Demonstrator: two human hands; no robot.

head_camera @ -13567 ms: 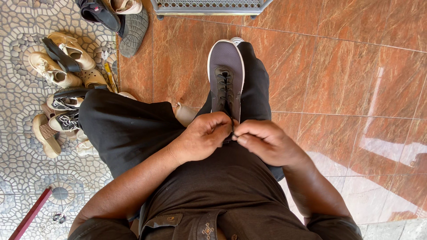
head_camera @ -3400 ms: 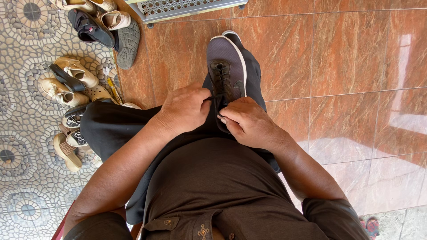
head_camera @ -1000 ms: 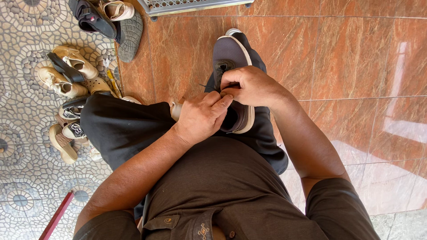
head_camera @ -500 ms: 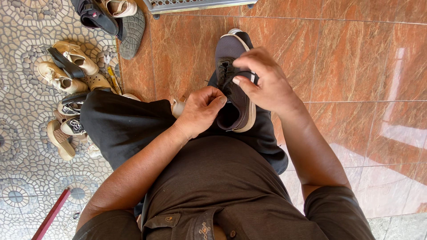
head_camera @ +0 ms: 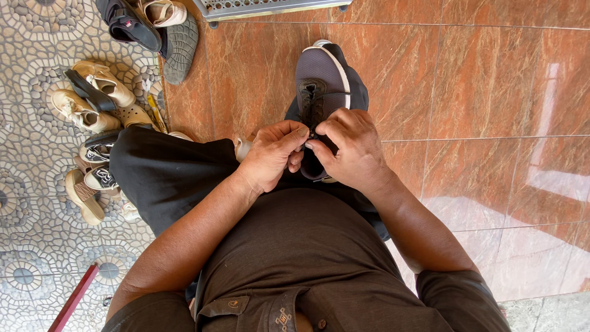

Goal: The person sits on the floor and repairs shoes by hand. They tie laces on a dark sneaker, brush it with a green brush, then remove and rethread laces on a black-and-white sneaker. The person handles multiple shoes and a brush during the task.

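Head view, looking straight down.

Shoe [head_camera: 321, 83]: grey sneaker with a white sole edge, worn on the foot of the person's raised leg, over the reddish-brown tiled floor [head_camera: 491, 80]. Long axis runs nearly straight away from the body; toe points away, toward the metal grate [head_camera: 270, 6] at the top edge, tilted slightly to the right. The heel end lies toward the torso and is hidden under the hands. Dark laces [head_camera: 311, 101] run down the middle of the upper, along the same axis.

Left hand [head_camera: 273, 154]: fingers curled in, not spread. Thumb and forefinger tips are pressed together at the near end of the laces, just toward the body from the shoe's tongue. It appears to pinch a lace end, though the lace itself is too small to make out between the fingertips.

Right hand [head_camera: 350, 147]: curled likewise, knuckles up, covering the shoe's opening. Its forefinger and thumb meet the left hand's fingertips at the same spot on the laces. What it pinches cannot be told for certain.

Left of the shoe, across the edge of the tiles, a loose pile of sandals and shoes [head_camera: 92, 104] lies on patterned mosaic paving [head_camera: 31, 37], well apart from the hands.
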